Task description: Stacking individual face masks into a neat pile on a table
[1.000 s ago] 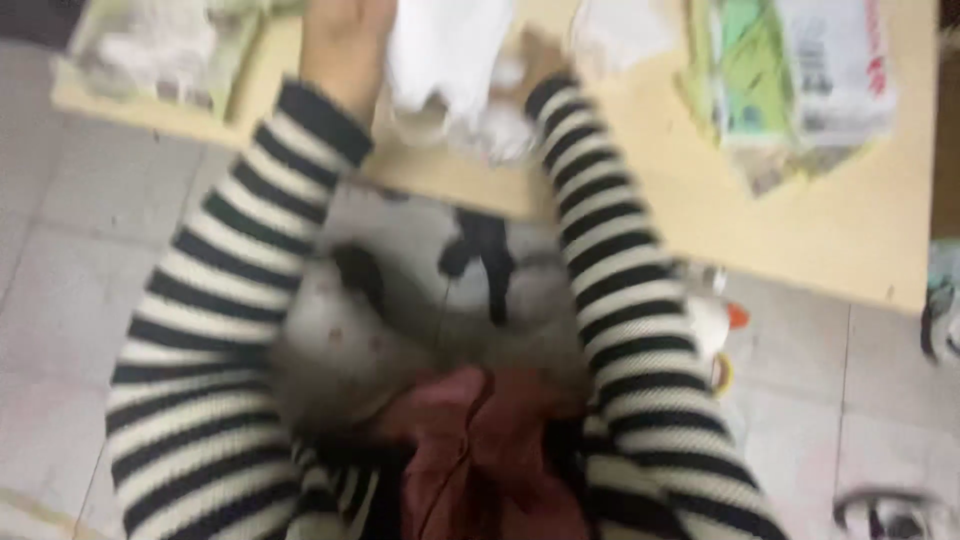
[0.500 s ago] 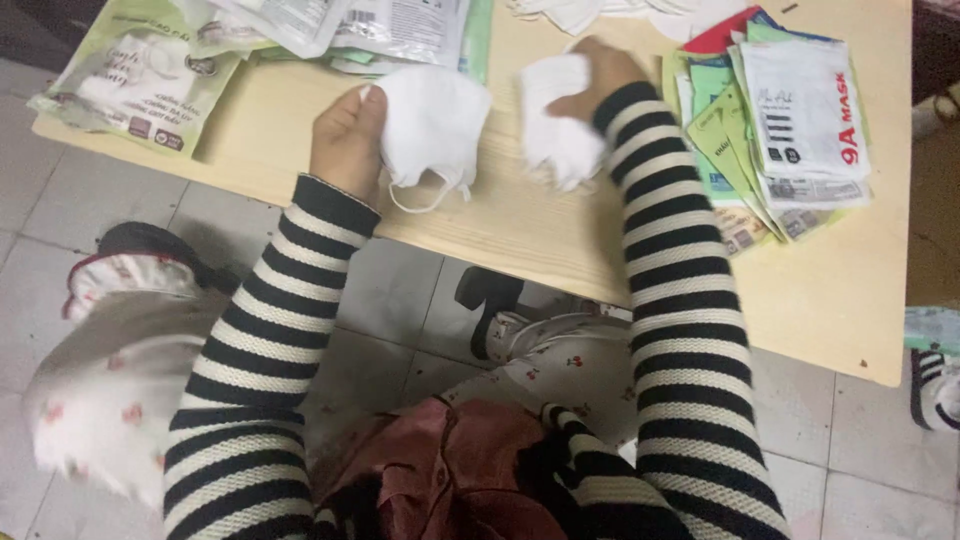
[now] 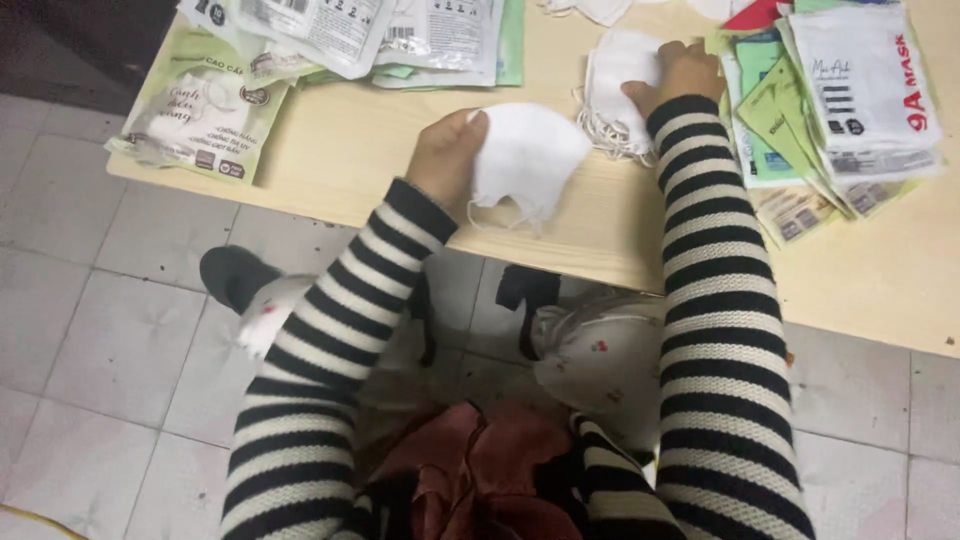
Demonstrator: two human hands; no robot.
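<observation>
**Low wooden table with face masks and packets, seen from above**

Far left: a green and white packet [image 3: 190,110] lies flat at the table's left corner, partly over the edge. Just right of it, a loose heap of clear and white packets [image 3: 400,35] sits along the far edge.

Centre left: the left hand [image 3: 445,160], in a black-and-white striped sleeve, pinches a white face mask [image 3: 525,160] by its left edge, thumb and fingers pressed together on the fabric. The mask is held just above the table [image 3: 340,165], its ear loops hanging on the near side.

Centre right: the right hand [image 3: 680,75], in a matching sleeve, rests on a small pile of white masks [image 3: 615,95] lying on the table, fingers curled over the top mask; whether they pinch it cannot be told. The pile's loops spill to the left and near side.

Far right: a fanned stack of flat packets [image 3: 830,110], green, white and red, lies just beside the right hand.

Near, below the table: grey floor tiles [image 3: 80,330], a dark slipper [image 3: 230,275], and dark red cloth [image 3: 480,480] in the lap.
</observation>
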